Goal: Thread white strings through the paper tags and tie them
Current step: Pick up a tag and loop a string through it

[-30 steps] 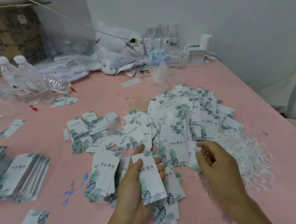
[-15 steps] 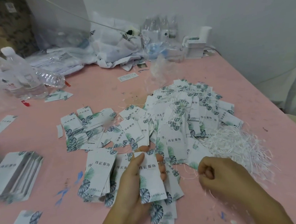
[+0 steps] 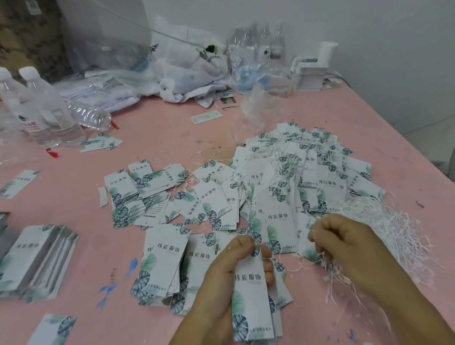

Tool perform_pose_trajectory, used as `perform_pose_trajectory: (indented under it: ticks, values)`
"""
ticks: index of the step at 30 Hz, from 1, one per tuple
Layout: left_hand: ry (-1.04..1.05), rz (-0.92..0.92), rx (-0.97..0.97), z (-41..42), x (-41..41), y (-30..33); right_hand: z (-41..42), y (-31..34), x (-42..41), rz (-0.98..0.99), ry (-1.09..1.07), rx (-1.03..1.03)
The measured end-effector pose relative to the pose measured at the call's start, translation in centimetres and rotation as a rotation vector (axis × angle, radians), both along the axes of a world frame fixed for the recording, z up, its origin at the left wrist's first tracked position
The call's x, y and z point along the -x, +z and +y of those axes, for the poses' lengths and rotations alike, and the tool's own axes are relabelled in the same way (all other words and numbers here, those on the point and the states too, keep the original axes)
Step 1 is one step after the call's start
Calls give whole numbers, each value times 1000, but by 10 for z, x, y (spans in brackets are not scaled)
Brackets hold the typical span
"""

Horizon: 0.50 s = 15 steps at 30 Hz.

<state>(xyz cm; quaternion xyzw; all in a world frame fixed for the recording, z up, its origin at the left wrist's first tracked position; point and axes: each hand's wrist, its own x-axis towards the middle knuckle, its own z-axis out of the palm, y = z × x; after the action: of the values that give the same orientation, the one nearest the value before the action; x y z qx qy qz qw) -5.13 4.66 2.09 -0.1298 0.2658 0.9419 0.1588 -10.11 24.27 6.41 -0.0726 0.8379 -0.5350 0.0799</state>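
While left hand point(image 3: 228, 277) covers tag point(image 3: 252, 292) top (hole hidden)

Your right hand point(image 3: 344, 247) was open-fingered over the edge of the white string pile point(image 3: 386, 231) a second ago; it has since closed into a fist and pulled back toward you, and loose strings now trail from under it. Your left hand point(image 3: 228, 277) has shifted its grip on the paper tag point(image 3: 250, 300): the thumb, which lay along the tag's left edge, now pinches its top corner against your fingertips.
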Motion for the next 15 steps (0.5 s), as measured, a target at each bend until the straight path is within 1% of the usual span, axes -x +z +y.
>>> perform_pose_trajectory:
  ticks: [2, 5, 7, 10, 12, 15]
  values:
    - [-48, 38, 72, -1, -1, 0, -18, 6, -3, -36, 41, 190]
    - [-71, 32, 197, 0, -3, -3, -44, 4, -15, -38, 92, 295]
    - [-55, 21, 255, 1, -4, -2, -53, -6, -25, -5, 115, 259]
    - [-10, 57, 376, -1, -3, -1, -57, -23, -35, 87, 121, 136]
    - [15, 78, 439, -2, -4, -3, -55, -29, -36, 111, 106, 131]
    - [34, 110, 430, -3, -5, -4, -50, -34, -35, 112, 132, 180]
